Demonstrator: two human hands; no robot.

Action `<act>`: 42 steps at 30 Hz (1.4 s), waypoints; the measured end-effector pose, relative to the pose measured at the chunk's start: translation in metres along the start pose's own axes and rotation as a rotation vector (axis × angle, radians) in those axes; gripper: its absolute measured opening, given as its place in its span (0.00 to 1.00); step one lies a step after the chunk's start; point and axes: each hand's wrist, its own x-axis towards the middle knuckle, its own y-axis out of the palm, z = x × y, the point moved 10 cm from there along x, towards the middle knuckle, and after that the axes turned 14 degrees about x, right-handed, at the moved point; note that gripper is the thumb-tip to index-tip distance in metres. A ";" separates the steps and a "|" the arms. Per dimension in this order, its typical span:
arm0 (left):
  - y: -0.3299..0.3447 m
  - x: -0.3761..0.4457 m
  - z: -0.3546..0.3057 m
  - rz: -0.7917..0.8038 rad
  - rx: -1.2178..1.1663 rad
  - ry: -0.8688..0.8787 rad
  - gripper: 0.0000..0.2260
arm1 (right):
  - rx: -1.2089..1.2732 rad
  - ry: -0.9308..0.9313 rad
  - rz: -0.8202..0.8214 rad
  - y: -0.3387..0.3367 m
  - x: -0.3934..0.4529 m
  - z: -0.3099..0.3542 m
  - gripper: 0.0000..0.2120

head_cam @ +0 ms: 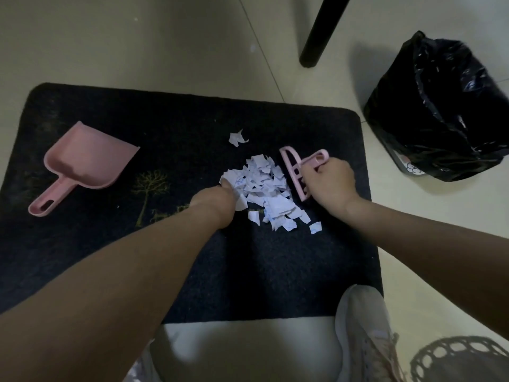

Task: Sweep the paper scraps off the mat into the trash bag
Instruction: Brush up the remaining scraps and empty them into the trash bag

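A pile of white paper scraps lies on the dark mat, with one loose scrap just beyond it and a few at its near edge. My right hand is shut on a small pink brush, whose head rests against the right side of the pile. My left hand presses into the left side of the pile with curled fingers; whether it grips scraps is unclear. A pink dustpan lies on the mat at the left, untouched. The black trash bag stands on the floor to the right.
A black furniture leg stands on the tiled floor beyond the mat. My shoe rests on the mat's near right corner. A dark perforated basket rim shows at the bottom right.
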 end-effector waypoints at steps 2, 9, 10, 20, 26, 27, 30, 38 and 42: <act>-0.002 -0.001 0.000 0.001 0.016 0.007 0.32 | 0.034 -0.030 -0.073 -0.013 0.005 0.013 0.21; 0.002 0.003 0.011 0.044 0.035 -0.020 0.32 | -0.050 -0.178 -0.008 0.007 0.048 0.067 0.12; 0.003 0.004 0.013 0.050 0.030 -0.023 0.31 | -0.072 -0.213 0.058 0.021 0.052 0.073 0.11; 0.011 0.008 0.017 0.103 -0.014 0.023 0.31 | -0.375 -0.234 0.458 0.114 0.075 0.092 0.13; 0.007 0.006 0.021 0.085 -0.027 0.041 0.31 | -0.284 -0.235 0.594 0.082 0.061 0.093 0.08; 0.007 0.006 0.021 0.082 -0.026 0.039 0.31 | -0.210 -0.229 0.570 0.072 0.060 0.092 0.08; 0.005 0.005 0.020 0.088 -0.018 0.023 0.31 | -0.028 -0.205 0.357 0.039 0.068 0.077 0.07; -0.005 0.003 0.018 0.133 0.040 -0.060 0.24 | -0.133 -0.177 0.219 0.041 0.019 0.026 0.09; -0.010 0.002 0.015 0.122 0.089 -0.038 0.20 | -0.044 -0.176 0.066 0.017 0.008 0.037 0.10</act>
